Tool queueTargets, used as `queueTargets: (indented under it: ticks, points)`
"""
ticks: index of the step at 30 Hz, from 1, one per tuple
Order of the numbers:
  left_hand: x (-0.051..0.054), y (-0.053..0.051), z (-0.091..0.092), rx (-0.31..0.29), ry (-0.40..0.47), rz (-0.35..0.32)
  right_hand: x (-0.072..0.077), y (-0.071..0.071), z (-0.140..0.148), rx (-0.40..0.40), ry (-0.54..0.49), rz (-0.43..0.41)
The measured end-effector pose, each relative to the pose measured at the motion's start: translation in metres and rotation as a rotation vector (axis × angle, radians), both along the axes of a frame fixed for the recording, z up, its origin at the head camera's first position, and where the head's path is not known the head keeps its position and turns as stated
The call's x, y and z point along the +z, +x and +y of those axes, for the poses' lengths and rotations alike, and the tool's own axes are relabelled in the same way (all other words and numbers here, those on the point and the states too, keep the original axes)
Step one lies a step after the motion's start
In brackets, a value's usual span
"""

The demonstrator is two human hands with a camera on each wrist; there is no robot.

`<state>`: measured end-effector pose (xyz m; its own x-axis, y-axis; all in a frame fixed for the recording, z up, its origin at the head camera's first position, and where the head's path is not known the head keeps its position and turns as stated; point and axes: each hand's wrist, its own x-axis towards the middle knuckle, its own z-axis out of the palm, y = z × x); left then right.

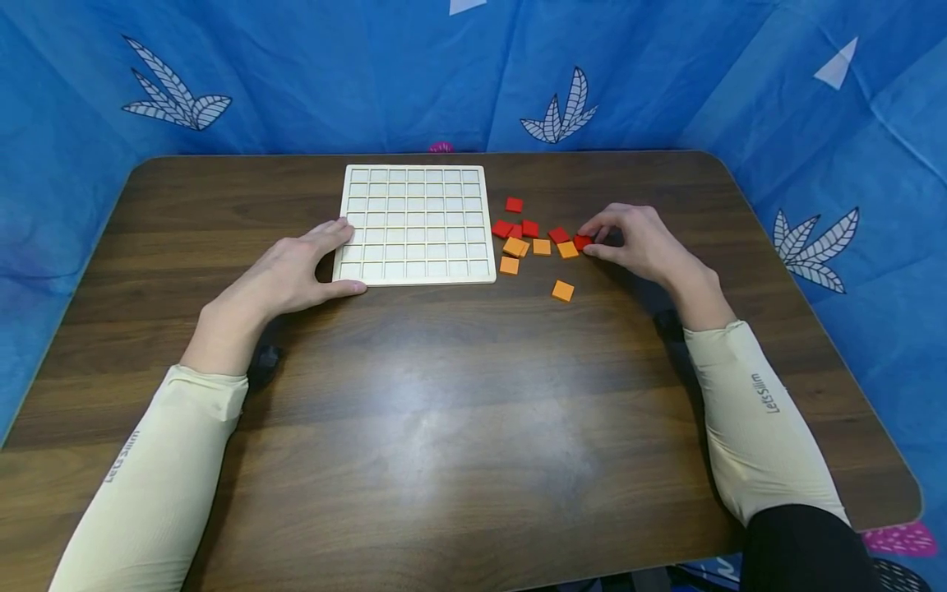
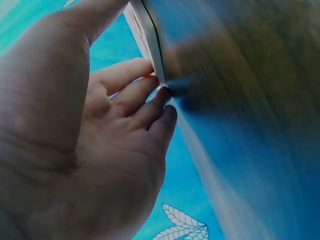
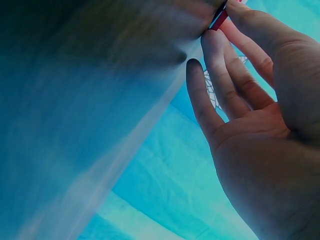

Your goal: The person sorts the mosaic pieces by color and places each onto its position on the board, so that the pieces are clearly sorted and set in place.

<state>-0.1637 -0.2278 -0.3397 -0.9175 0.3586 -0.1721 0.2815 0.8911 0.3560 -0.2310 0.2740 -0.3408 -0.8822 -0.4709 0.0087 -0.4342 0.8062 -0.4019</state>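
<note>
A white grid board [image 1: 414,284] with square cells lies on the table. My left hand [image 1: 284,267] holds its near left corner, thumb at the front edge and fingers along the left edge. The left wrist view catches the board's edge [image 2: 150,40] against the fingertips. To the board's right, my right hand [image 1: 639,242] pinches a red square tile [image 1: 582,242] between thumb and fingers, low over the table. Part of that red tile [image 3: 219,21] shows between the fingertips in the right wrist view. Several red tiles [image 1: 529,228] and orange tiles [image 1: 542,247] lie beside the board, some overlapping.
A lone orange tile [image 1: 562,290] lies nearer me than the others. The brown wooden table [image 1: 444,427] has rounded corners. Blue cloth [image 1: 333,74] with leaf drawings hangs behind it and along its sides.
</note>
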Motion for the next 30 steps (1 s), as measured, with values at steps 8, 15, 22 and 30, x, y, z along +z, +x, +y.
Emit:
queueTargets:
  ticks: [8, 15, 22, 30]
  points:
    - [0.004, 0.002, 0.007, -0.015, -0.022, 0.087, 0.000, 0.001, 0.001, -0.004, -0.003, -0.007]
    - [0.006, 0.005, 0.012, -0.003, -0.030, 0.146, 0.001, 0.001, 0.001, -0.005, -0.002, -0.004]
    - [0.007, 0.006, 0.013, 0.011, -0.016, 0.151, 0.004, 0.000, 0.001, -0.004, -0.019, 0.018]
    - [0.007, 0.007, 0.013, 0.006, -0.014, 0.156, 0.007, -0.002, -0.008, -0.015, -0.070, 0.053]
